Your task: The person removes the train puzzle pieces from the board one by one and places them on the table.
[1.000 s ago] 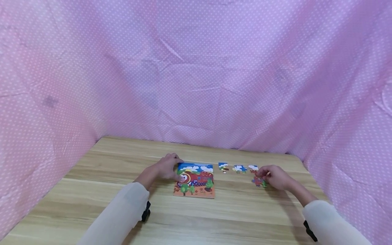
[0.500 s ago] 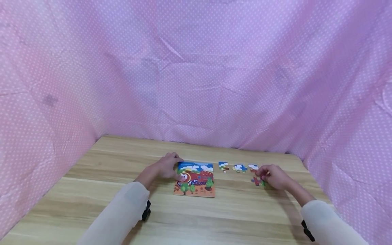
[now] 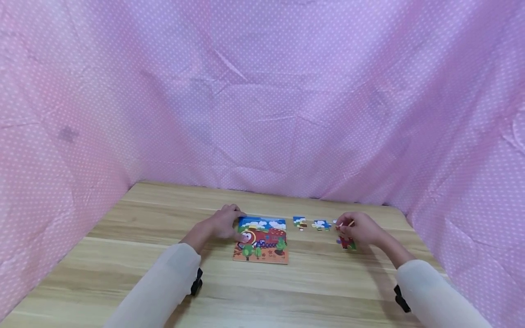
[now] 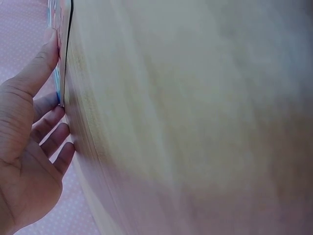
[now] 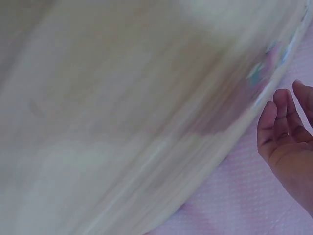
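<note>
A square jigsaw puzzle (image 3: 268, 255) with a red train picture lies flat on the wooden table. My left hand (image 3: 223, 224) rests at its left side, thumb on the picture and a finger at the upper left corner. The left wrist view shows that thumb along the face of the puzzle board (image 4: 63, 54), the other fingers relaxed beside its edge. My right hand (image 3: 361, 230) hovers over loose puzzle pieces, fingertips beside a red and green piece (image 3: 347, 244) and partly covering a white and red one. Nothing shows between its slightly bent fingers in the right wrist view (image 5: 288, 132).
Two more loose pieces lie between the board and my right hand: a blue and brown one (image 3: 299, 222) and a blue and white one (image 3: 321, 225). Pink dotted cloth (image 3: 262, 136) hangs around the far and side edges of the wooden table (image 3: 254, 296).
My right hand has shifted slightly left and away from me, over the upper pieces; the red and green piece below shows more fully. My left hand and the board stay in place.
</note>
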